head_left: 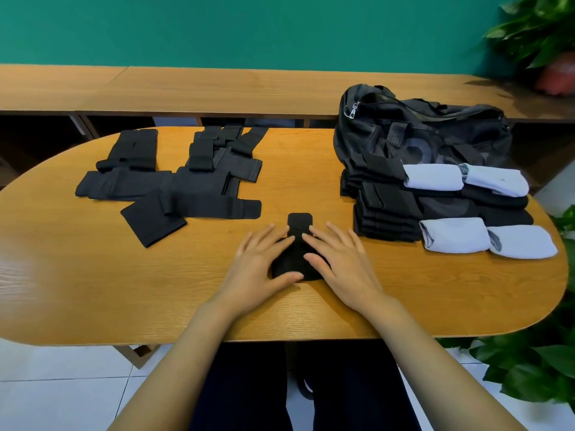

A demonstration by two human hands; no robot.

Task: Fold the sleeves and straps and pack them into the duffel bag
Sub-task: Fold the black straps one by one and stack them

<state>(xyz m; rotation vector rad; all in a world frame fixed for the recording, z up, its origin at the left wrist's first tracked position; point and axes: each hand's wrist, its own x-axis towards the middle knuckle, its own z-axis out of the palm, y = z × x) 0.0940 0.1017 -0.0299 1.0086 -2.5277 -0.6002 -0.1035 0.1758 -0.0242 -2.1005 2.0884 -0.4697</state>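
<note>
Flat palms [264, 265] [339, 262] pressing black strap [299, 223], oval wooden table [93, 290], green wall [249, 26]

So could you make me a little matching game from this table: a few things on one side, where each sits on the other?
Things:
1. duffel bag
2. unfolded black straps
3. rolled white sleeves
4. black strap being folded

Places:
A. under both hands, near edge
B. far right of the table
C. left half of the table
D. right side, in front of the bag

Pairs: 1-B, 2-C, 3-D, 4-A
</note>
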